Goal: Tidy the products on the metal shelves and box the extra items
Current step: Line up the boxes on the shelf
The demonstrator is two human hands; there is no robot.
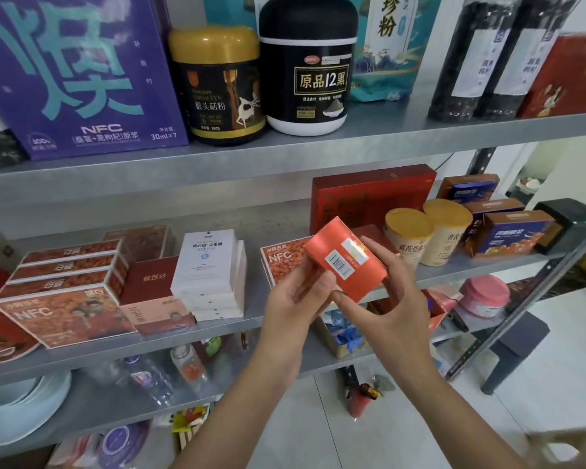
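Small orange box (347, 265) held tilted in front of the middle shelf (217, 331), barcode label facing the camera. Left hand (293, 301): fingers clamped on its lower-left edge. Right hand (391, 309): fingers curled round its right side, thumb apparently at the bottom corner.

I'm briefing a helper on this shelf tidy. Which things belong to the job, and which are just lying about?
Belongs to the job: small orange barcoded cardboard box, in the grip of the left hand and right hand; stack of white cardboard boxes; two yellow-lidded round canisters; grey metal shelf.
Lying about: dark grey plastic stool; small red object on the floor tiles.
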